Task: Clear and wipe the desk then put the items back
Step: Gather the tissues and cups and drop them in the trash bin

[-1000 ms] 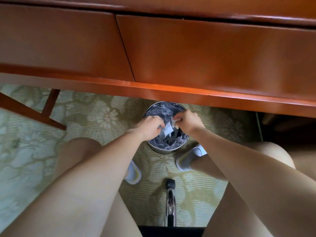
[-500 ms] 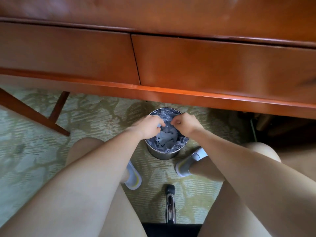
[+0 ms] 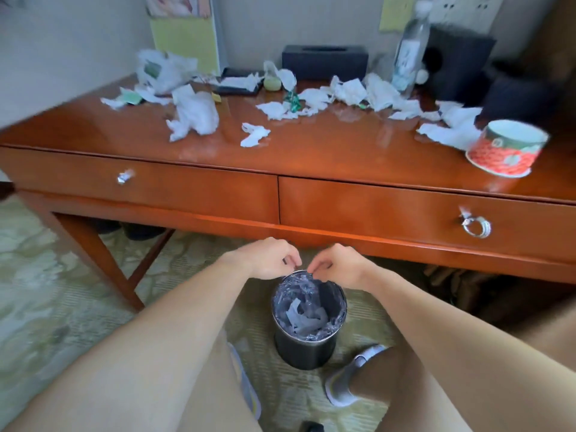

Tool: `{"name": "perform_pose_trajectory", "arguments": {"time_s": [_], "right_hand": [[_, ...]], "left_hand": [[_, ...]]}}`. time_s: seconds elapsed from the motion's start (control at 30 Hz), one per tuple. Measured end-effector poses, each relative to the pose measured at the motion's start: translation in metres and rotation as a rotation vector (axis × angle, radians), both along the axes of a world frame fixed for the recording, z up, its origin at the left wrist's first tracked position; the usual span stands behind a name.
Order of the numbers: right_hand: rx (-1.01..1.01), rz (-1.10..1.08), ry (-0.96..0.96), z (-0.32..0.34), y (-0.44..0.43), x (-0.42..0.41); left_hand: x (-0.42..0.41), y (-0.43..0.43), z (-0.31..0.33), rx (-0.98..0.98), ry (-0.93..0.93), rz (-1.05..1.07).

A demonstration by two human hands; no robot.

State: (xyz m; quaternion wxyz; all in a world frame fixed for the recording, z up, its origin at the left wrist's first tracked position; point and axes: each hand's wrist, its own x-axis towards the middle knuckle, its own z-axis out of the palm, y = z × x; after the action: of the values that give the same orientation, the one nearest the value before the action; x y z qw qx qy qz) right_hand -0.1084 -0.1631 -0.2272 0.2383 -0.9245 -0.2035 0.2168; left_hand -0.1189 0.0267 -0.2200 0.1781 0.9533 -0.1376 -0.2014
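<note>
The desk (image 3: 311, 157) stood right in front of you, its glossy wooden top littered with crumpled white tissues (image 3: 193, 115) from the left end across to the right. A red-patterned paper tub (image 3: 505, 149) sat tilted near the right front edge, touching some of the tissues. Along the back by the wall were a black tissue box (image 3: 324, 62), a clear water bottle (image 3: 410, 54) standing upright, and a pale plastic bag (image 3: 162, 70) at the left. Two drawers ran under the top; the right one carried a ring handle (image 3: 475, 226).

Below the desk's front edge, the small metal bin (image 3: 307, 350) stood upright on the patterned carpet (image 3: 62, 307) between your legs. It was lined with a crinkled clear liner (image 3: 286, 304), and a torn white scrap (image 3: 300, 316) lay inside.

Your left hand (image 3: 268, 258) and right hand (image 3: 338, 266) hung close together just over the bin's far rim. On both, the fingers were curled, with thumb and forefinger drawn together at the tips. The blur kept you from telling whether those tips pinched the liner's edge or nothing at all.

A grey slipper (image 3: 346, 378) was on your right foot beside the bin.
</note>
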Motion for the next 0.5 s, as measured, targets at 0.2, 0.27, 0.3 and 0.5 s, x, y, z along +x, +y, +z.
{"name": "perform_pose_trajectory", "arguments": {"time_s": [0.2, 0.27, 0.3, 0.5], "right_hand": [[0.082, 0.058, -0.068, 0.068, 0.004, -0.003], [0.112, 0.068, -0.132, 0.094, 0.002, 0.005], [0.136, 0.059, -0.157, 0.108, 0.0, 0.009], [0.266, -0.127, -0.303, 0.165, -0.015, 0.047]], "left_hand": [[-0.01, 0.016, 0.081, -0.11, -0.098, 0.032], [-0.006, 0.022, 0.108, -0.175, -0.154, 0.075], [-0.003, 0.024, 0.121, -0.193, -0.196, 0.099], [0.039, 0.041, 0.163, -0.14, -0.514, 0.243]]}}
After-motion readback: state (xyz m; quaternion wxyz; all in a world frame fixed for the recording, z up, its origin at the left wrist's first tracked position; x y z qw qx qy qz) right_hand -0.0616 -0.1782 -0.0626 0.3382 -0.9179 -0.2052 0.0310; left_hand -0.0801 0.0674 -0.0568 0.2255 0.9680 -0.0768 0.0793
